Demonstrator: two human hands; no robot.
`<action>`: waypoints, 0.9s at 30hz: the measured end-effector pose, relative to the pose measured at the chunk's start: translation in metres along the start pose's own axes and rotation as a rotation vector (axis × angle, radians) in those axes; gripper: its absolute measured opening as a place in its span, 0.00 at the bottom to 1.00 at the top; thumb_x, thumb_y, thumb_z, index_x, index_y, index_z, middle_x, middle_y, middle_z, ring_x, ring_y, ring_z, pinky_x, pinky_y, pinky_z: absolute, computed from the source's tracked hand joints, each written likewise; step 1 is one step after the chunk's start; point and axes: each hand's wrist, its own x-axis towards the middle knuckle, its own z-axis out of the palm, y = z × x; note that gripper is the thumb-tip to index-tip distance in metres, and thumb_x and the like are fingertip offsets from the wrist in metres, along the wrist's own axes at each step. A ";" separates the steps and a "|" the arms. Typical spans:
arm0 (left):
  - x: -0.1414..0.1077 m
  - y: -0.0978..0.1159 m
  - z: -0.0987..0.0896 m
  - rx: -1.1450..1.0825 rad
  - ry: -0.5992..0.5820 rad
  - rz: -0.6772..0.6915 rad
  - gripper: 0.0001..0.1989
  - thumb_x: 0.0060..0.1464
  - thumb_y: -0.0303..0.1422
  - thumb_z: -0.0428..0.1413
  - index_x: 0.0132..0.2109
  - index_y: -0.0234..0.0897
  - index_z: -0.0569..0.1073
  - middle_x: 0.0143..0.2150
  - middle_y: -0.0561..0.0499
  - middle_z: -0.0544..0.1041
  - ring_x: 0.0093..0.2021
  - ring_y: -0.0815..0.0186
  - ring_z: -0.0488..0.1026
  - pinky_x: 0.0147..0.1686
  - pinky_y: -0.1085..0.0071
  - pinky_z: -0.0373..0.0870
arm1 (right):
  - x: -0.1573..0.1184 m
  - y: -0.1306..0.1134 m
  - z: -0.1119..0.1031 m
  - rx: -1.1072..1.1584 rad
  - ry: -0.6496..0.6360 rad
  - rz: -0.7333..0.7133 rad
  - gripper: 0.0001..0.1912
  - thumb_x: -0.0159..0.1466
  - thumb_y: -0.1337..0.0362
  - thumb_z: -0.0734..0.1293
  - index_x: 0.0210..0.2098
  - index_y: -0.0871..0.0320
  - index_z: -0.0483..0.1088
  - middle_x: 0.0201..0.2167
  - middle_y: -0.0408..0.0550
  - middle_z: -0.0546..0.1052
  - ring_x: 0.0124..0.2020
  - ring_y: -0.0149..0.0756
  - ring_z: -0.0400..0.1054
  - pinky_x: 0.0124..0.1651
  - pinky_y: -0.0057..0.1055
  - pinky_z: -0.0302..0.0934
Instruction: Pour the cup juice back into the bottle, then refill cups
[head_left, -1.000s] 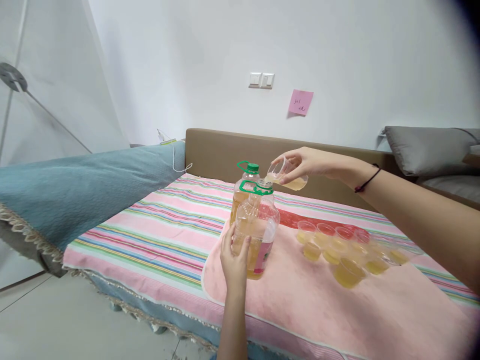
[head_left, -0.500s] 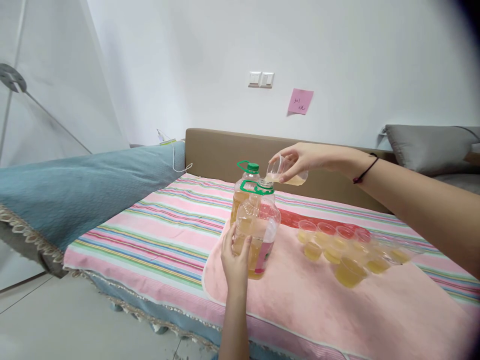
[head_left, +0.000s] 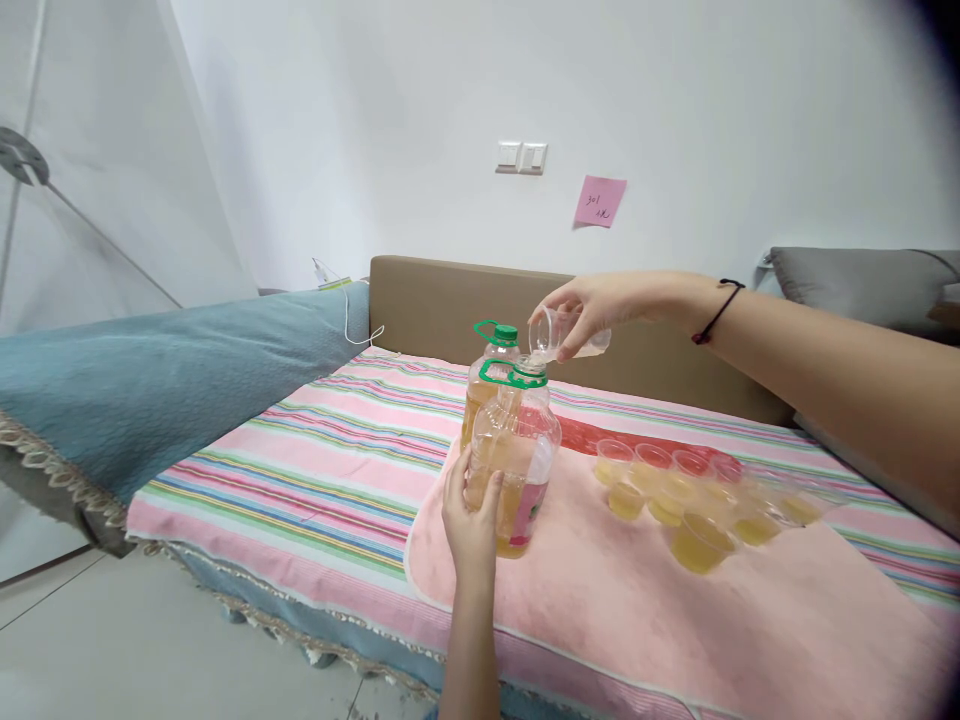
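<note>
My right hand grips a clear plastic cup, tipped on its side with its rim at the mouth of an uncapped bottle. Pale yellow liquid runs from the cup into that clear bottle, which has a green ring handle and a pink label. Yellowish liquid fills its lower part. Wrapped round the bottle's lower left side is my left hand. A second bottle with a green cap stands just behind. To the right, several clear cups of yellow liquid stand in rows.
A pink mat lies over the striped bedsheet under the bottle and cups. Behind runs a brown headboard. A blue-covered bed end is at left, a grey pillow at far right.
My right hand has tilted the cup further and raised its base; less liquid shows in it. The left hand and both bottles have stayed in place.
</note>
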 end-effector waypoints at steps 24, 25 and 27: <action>0.000 0.001 0.001 -0.031 -0.002 -0.001 0.25 0.53 0.43 0.61 0.58 0.44 0.72 0.60 0.44 0.72 0.59 0.54 0.70 0.59 0.58 0.65 | -0.020 -0.032 0.033 -0.720 0.336 -0.791 0.15 0.64 0.68 0.68 0.49 0.48 0.75 0.43 0.50 0.77 0.52 0.46 0.63 0.53 0.44 0.57; 0.000 0.001 0.001 -0.030 -0.003 -0.002 0.25 0.53 0.43 0.61 0.58 0.44 0.72 0.60 0.44 0.72 0.59 0.55 0.70 0.59 0.58 0.65 | -0.024 -0.031 0.038 -0.757 0.366 -0.797 0.15 0.65 0.69 0.67 0.49 0.48 0.75 0.44 0.50 0.77 0.53 0.46 0.63 0.55 0.45 0.56; 0.000 0.002 0.001 -0.030 -0.014 0.001 0.24 0.54 0.43 0.61 0.57 0.45 0.72 0.60 0.45 0.72 0.59 0.55 0.69 0.58 0.59 0.66 | -0.029 -0.029 0.045 -0.817 0.420 -0.824 0.16 0.66 0.72 0.64 0.49 0.49 0.75 0.46 0.48 0.76 0.54 0.43 0.63 0.58 0.47 0.56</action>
